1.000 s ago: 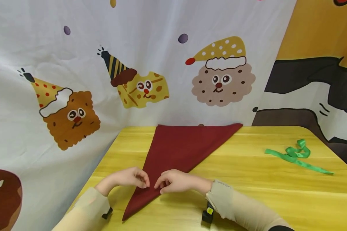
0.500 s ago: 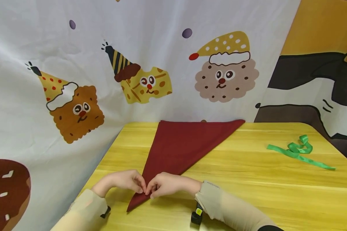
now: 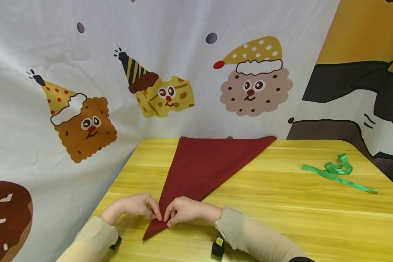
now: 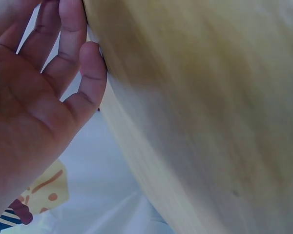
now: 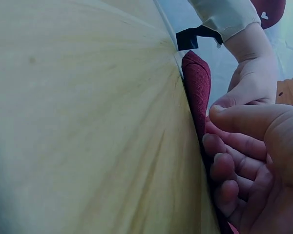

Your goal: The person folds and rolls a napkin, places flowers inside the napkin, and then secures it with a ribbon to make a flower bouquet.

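Note:
A dark red cloth (image 3: 204,167), folded into a triangle, lies on the table with one narrow corner pointing toward the person. Close to that corner, my left hand (image 3: 140,205) pinches the cloth's left side between thumb and fingertips. Right beside it, the fingertips of my right hand (image 3: 186,211) pinch the same narrow part from the right. The two hands nearly meet. In the right wrist view the rounded, folded end of the cloth (image 5: 198,80) sticks out past the fingers. In the left wrist view the left hand (image 4: 34,92) shows its palm, its fingertips at the table surface.
A loose green ribbon (image 3: 338,173) lies curled at the right of the wooden table (image 3: 275,203). Behind and to the left hangs a white curtain (image 3: 163,29) printed with cartoon biscuits and cheese. A black wrist camera (image 3: 218,248) sits under the right cuff.
Both hands have come closer together and moved down the cloth toward its near corner, from hovering over it to touching it. The ribbon has stayed in place.

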`<act>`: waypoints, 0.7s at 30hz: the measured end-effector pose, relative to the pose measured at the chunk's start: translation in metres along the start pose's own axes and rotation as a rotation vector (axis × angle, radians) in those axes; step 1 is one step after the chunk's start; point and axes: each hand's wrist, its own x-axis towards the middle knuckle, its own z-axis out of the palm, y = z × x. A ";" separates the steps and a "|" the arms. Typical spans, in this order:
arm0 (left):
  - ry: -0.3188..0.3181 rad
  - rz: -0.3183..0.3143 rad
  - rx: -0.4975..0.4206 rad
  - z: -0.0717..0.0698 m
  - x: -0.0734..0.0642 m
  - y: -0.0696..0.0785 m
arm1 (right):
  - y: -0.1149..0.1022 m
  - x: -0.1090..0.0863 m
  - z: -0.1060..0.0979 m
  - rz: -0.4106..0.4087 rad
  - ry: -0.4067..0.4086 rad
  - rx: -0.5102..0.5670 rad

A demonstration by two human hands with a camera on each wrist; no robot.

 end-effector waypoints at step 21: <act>-0.006 -0.036 -0.014 0.003 0.000 0.003 | -0.009 -0.003 0.010 0.084 0.142 -0.105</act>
